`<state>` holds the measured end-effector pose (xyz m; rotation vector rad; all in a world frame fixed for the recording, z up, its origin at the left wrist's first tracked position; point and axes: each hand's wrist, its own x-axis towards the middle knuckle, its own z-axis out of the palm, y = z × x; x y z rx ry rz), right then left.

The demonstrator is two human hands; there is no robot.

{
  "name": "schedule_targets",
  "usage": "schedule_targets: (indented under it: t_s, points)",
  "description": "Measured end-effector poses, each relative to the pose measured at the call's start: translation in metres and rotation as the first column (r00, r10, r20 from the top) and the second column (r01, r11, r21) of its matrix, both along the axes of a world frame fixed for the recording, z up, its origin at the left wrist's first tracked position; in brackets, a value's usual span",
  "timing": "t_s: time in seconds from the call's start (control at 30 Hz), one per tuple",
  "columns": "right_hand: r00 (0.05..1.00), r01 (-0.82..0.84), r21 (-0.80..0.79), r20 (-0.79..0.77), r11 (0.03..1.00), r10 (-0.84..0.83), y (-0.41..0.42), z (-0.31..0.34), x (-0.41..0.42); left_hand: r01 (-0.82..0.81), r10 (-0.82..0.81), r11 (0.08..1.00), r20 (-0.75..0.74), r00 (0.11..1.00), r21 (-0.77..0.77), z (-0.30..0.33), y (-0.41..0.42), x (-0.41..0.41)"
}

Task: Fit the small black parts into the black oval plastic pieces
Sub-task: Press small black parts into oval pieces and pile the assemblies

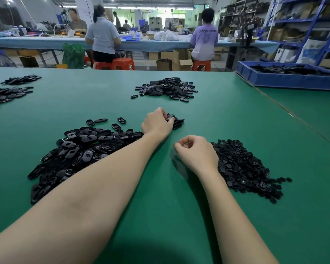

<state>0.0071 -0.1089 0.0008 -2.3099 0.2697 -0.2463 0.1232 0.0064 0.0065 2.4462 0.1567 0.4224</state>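
Left hand reaches forward, fingers curled (pinching); right hand loosely curled, nearer.

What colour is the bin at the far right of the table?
Blue: the bin holds black parts. It shows best in the head view, the only one.

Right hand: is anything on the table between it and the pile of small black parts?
Nothing visible. The right hand, fingers curled, sits right beside the pile of small black parts, at its left edge. The left hand is farther off, gripping an oval piece.
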Motion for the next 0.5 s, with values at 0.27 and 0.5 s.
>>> schedule_targets:
  t_s: [0.27,0.5]
  points:
    - [1.000,0.008,-0.024,0.000,1.000,-0.008,0.002,0.001,-0.001,0.018,-0.017,1.000,0.138,0.990,-0.004,0.000,0.025,-0.021]
    - [1.000,0.022,-0.072,0.006,0.997,-0.022,0.007,0.001,-0.003,-0.059,0.065,0.998,0.173,0.983,-0.036,0.009,0.081,-0.018]
